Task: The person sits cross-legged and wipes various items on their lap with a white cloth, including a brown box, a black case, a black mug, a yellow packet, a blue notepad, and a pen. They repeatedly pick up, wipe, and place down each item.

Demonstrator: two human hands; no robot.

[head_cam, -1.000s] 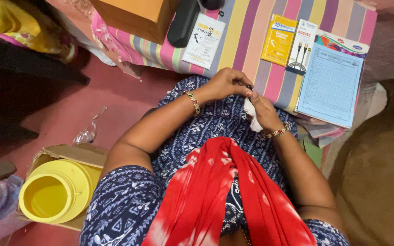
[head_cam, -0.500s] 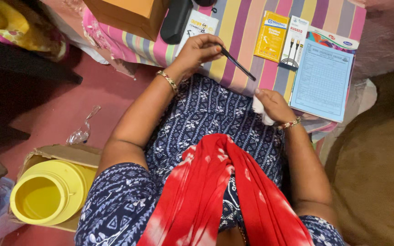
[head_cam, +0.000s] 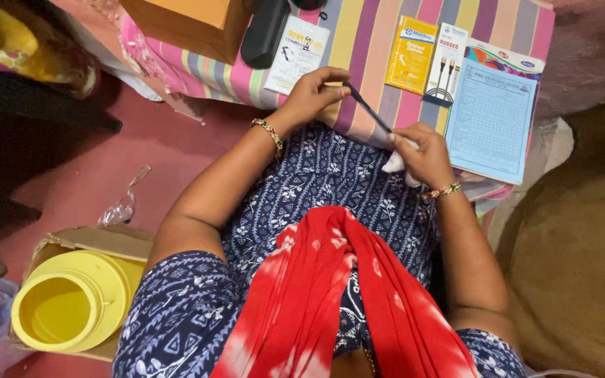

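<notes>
Half a second ago the two hands were apart, the black stick lifted over the striped cloth and the right hand resting lower with its white cloth; now they have come together again. The left hand [head_cam: 311, 94] pinches the upper end of the thin black stick [head_cam: 367, 106] between thumb and fingertips, and the stick slants down to the right hand [head_cam: 425, 152], whose fingers are closed around a wad of white cloth [head_cam: 393, 163] and meet the stick's lower tip. This looks like another wiping pass on the stick, not a setting down. Taking the striped cloth [head_cam: 365, 42] as the landmark and going left to right: well left of it and lower, on the red floor [head_cam: 106, 168], a yellow plastic jar [head_cam: 71, 304] sits open in a cardboard box [head_cam: 117, 241], with a scrap of clear plastic [head_cam: 122, 204] between it and the cloth. On the cloth's left end stands a brown box [head_cam: 183, 24], then a black case [head_cam: 264, 35] and a white packet [head_cam: 297, 54] just above the left hand. Right of the stick lie a yellow packet [head_cam: 409, 54], a white cable packet [head_cam: 446, 63] and a blue printed form [head_cam: 488, 122], the last just beside the right hand. Nothing lies between the hands; the packets sit close above them.
</notes>
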